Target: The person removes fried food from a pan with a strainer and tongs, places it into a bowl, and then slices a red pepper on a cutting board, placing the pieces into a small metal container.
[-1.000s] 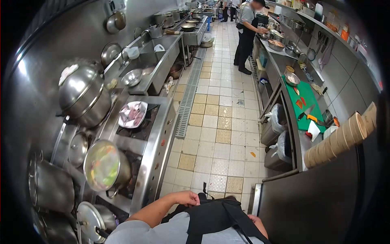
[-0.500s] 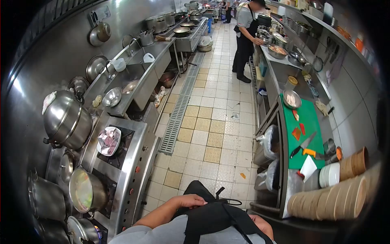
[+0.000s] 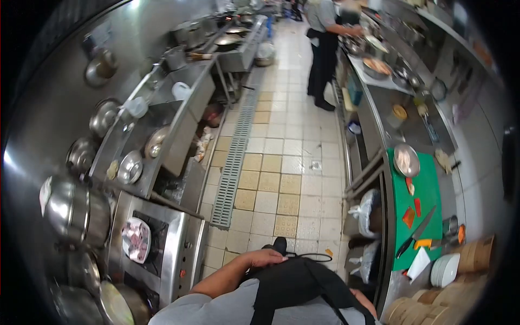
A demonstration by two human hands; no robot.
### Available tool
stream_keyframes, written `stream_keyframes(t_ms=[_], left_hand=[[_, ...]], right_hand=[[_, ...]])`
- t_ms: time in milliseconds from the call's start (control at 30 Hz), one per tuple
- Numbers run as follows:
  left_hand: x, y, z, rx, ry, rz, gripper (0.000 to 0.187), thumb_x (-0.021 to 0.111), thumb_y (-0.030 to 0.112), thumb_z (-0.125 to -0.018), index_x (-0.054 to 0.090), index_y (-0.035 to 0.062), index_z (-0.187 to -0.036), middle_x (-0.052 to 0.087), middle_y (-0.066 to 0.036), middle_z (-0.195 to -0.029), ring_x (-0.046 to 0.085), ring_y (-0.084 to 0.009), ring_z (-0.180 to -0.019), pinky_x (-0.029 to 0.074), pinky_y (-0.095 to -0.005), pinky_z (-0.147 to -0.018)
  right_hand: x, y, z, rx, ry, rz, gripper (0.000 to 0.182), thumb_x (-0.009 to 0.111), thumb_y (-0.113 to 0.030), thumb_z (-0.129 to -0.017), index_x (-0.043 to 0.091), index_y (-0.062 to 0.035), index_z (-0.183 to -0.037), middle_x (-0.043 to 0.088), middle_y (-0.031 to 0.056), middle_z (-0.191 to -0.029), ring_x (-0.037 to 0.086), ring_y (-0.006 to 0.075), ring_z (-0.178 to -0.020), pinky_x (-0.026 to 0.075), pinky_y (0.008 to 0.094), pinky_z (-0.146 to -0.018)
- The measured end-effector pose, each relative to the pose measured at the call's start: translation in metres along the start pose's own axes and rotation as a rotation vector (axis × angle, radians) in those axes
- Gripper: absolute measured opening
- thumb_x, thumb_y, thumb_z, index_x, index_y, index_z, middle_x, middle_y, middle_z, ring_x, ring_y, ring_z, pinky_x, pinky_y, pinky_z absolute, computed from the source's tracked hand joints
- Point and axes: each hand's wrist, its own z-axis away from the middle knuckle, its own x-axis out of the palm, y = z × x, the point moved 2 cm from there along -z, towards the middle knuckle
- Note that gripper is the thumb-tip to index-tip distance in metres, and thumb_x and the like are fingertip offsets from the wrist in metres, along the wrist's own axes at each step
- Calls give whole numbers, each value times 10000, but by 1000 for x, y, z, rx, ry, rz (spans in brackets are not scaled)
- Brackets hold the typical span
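My left hand [image 3: 265, 257] is at the front of my body, its fingers drawn together at the upper edge of the black apron [image 3: 295, 281]. Its fingertips are partly hidden, and the cloth seems pinched in them. A thin black apron string [image 3: 319, 258] loops out just past that hand. Of my right hand [image 3: 364, 301], only a strip shows at the apron's right side; its fingers are hidden behind the cloth. A black shoe [image 3: 280, 244] pokes out beyond the apron, on the tiled floor.
At left, a stove [image 3: 162, 238] holds a white dish [image 3: 136, 240] of pale pieces, beside large pots. At right, a green cutting board [image 3: 403, 206] carries a knife [image 3: 416, 233] and a steel bowl [image 3: 406, 160]. Ahead, a co-worker [image 3: 324, 49] stands along the tiled aisle.
I have moved forward along the aisle, and the stove and cutting board sit lower in view. My left hand stays by the apron. The co-worker's hand is raised higher above the counter.
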Motion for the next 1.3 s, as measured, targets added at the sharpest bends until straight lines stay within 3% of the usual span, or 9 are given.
stream_keyframes(t_ms=[200, 467, 600, 667, 833, 933, 967, 1100, 1300], left_hand=[[-50, 53, -53, -161, -57, -96, 500, 568, 495, -968, 656, 63, -1205, 683, -31, -1059, 598, -125, -960, 490, -287, -833], [-78, 127, -136, -164, -127, -19, 413, 595, 381, -983, 615, 77, -1261, 684, 1, -1004, 604, -81, -886, 491, -237, -742], [-69, 178, -148, -218, -122, -125, 440, 618, 376, -974, 621, 29, -1245, 677, -22, -1102, 607, -114, -979, 486, -257, -870], [-74, 184, -156, -264, -132, -138, 432, 607, 381, -980, 625, 41, -1245, 678, -20, -1084, 604, -112, -971, 486, -251, -852], [-92, 222, -172, -281, -156, -220, 391, 596, 383, -984, 642, 71, -1215, 679, -15, -1006, 606, -108, -931, 487, -242, -826], [-120, 228, -181, -342, -139, -213, 394, 610, 391, -975, 644, 75, -1208, 666, -7, -1015, 590, -102, -943, 479, -250, -836], [-135, 220, -189, -292, -161, -158, 405, 620, 394, -968, 640, 73, -1215, 661, -5, -1027, 584, -99, -947, 478, -255, -838], [-205, 220, -213, -168, -87, -125, 457, 652, 416, -944, 625, 70, -1242, 661, -17, -1068, 587, -114, -969, 486, -282, -858], [-340, 268, -210, 7, 311, -192, 514, 667, 431, -926, 611, 41, -1256, 673, -82, -1090, 615, -163, -928, 514, -314, -820]], right_hand=[[21, 15, -33, -141, -110, -508, 284, 651, 63, -805, 685, -90, -1041, 683, -30, -1003, 616, 86, -884, 527, 287, -797], [-18, -44, -9, -262, -262, -633, 566, 536, 123, -727, 561, -62, -1262, 676, 18, -1081, 625, 122, -932, 519, 282, -768], [-34, -54, -14, -115, -39, -33, 458, 543, 67, -787, 574, -33, -1233, 720, 115, -996, 672, 203, -931, 525, 351, -828], [-27, -38, -22, -486, 160, 268, 342, 555, 3, -830, 579, -26, -1170, 706, 194, -920, 693, 310, -868, 524, 395, -780], [-26, -31, -56, -45, 395, 474, 182, 494, -170, -943, 563, -22, -1023, 666, 263, -940, 651, 417, -971, 486, 465, -736], [-42, -69, -70, 86, 267, 223, 202, 494, -207, -946, 577, -32, -1004, 669, 239, -920, 653, 409, -964, 483, 462, -727], [-48, -83, -76, -235, 299, 159, 154, 568, -161, -910, 599, -43, -1003, 685, 168, -897, 683, 330, -886, 497, 409, -723], [-98, -214, -89, -48, 29, -227, 252, 680, 39, -807, 631, -56, -1035, 673, 45, -870, 639, 122, -823, 514, 273, -744], [-147, -348, -222, -103, 159, -192, 303, 658, -22, -849, 565, -43, -1137, 668, 64, -912, 656, 169, -795, 530, 305, -695]])
